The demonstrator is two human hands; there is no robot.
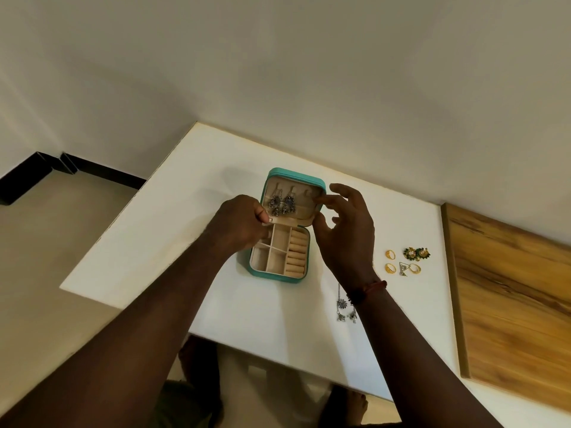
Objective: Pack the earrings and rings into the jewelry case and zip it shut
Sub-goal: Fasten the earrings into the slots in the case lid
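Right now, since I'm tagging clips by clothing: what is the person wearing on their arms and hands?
Both forearms are bare, with no sleeves in view. The right wrist carries a red thread bracelet with dark beads. Neither the left hand nor the right hand is gloved.

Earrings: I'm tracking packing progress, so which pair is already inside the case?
The silver dangling pair hanging in the open lid; the other silver pair and the gold-green pair lie on the table.

Tally: one teal case (296, 175), two silver earrings (281, 205) hanging in its lid, two loose silver earrings (341, 307) outside it, two green-and-gold earrings (417, 253), three gold rings (390, 254), and one small silver triangular piece (402, 268).
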